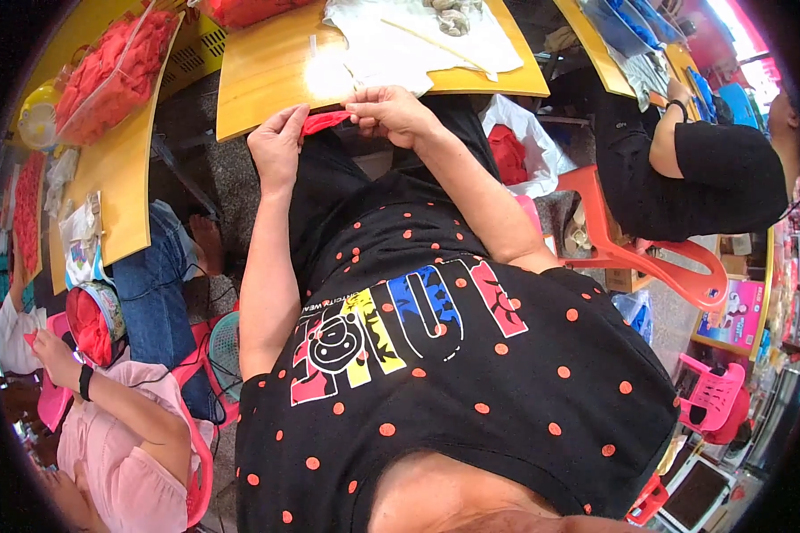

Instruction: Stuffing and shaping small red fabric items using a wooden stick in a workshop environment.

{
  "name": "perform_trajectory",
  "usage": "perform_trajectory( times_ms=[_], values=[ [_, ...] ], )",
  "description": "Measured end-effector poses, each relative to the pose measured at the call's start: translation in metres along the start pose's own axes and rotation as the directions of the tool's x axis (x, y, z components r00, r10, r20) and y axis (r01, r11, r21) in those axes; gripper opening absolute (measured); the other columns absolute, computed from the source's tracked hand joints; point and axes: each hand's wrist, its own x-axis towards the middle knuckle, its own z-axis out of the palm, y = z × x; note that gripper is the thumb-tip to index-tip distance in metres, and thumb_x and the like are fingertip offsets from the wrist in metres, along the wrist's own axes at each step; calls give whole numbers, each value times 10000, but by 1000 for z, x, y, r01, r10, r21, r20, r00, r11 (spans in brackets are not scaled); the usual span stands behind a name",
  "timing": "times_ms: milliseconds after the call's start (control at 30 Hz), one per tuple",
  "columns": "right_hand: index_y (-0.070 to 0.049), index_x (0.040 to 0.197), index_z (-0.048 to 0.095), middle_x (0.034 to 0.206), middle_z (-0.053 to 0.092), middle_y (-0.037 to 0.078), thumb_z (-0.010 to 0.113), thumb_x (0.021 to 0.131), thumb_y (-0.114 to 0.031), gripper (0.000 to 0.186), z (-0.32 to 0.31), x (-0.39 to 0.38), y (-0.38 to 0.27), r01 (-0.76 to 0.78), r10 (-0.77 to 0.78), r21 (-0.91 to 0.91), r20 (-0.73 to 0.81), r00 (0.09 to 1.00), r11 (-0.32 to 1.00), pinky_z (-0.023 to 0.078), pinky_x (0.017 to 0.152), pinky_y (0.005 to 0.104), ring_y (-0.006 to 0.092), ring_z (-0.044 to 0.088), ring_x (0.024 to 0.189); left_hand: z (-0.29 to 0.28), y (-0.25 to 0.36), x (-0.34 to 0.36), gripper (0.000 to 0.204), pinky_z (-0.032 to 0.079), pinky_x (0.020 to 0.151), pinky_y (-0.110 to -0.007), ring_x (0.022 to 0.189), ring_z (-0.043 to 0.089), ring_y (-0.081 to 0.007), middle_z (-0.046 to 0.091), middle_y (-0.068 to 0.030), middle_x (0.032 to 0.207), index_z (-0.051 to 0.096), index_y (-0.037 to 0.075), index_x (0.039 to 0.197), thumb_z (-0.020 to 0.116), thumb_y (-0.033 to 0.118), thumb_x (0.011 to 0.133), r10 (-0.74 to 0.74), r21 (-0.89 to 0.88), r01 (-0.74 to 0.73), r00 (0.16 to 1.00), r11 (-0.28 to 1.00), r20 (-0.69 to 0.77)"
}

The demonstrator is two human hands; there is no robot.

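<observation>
A small piece of red cloth [325, 122] is stretched between my two hands, just off the near edge of the yellow wooden table [262, 84]. Thumb and fingertips of my left hand [277, 147] pinch its left end. At the other end, the fingers of my right hand [395, 115] are closed on it. Beyond them a white cloth [471, 53] covers part of the tabletop, and across it lies a thin wooden stick [440, 46]. Several grey lumps [454, 18] rest on that cloth, their kind unclear.
To the left stands a clear bin heaped with red cloth pieces [116, 80]. Right of my legs sits a white plastic bag [542, 147] with red cloth inside. An orange plastic chair [609, 240] is at the right. Co-workers sit on both sides.
</observation>
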Motion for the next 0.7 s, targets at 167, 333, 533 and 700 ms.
perform_trajectory(
  times_ms=[167,333,533,700],
  values=[
    [-15,984,588,736,578,2,574,871,-80,131,-10,-2,-5,-230,204,282,118,972,931,438,557,231,44,470,542,-2,1,5,226,441,553,-201,604,535,-81,573,18,734,627,14,1028,625,168,863,-243,-565,395,913,724,327],
    [17,988,600,696,583,37,517,877,-21,144,-2,5,10,-304,236,410,208,949,860,425,506,248,79,484,518,11,-9,6,191,489,712,-255,855,591,-117,626,-27,976,597,59,1048,587,157,884,-158,-660,315,945,682,288],
    [-16,988,645,797,659,103,566,860,-161,209,-24,4,-25,290,-611,-898,31,791,330,491,647,300,168,620,677,-8,-8,8,160,306,433,-164,846,637,-114,652,-65,988,585,67,1013,613,115,864,-245,-638,347,938,687,246],
    [-43,923,667,859,637,162,596,814,-219,219,-114,46,-62,134,-773,-991,89,628,-5,471,764,375,320,599,837,-3,5,3,230,538,557,-209,892,646,-207,639,-138,1007,562,16,1078,566,150,892,-279,-610,424,904,669,323]
  ],
)
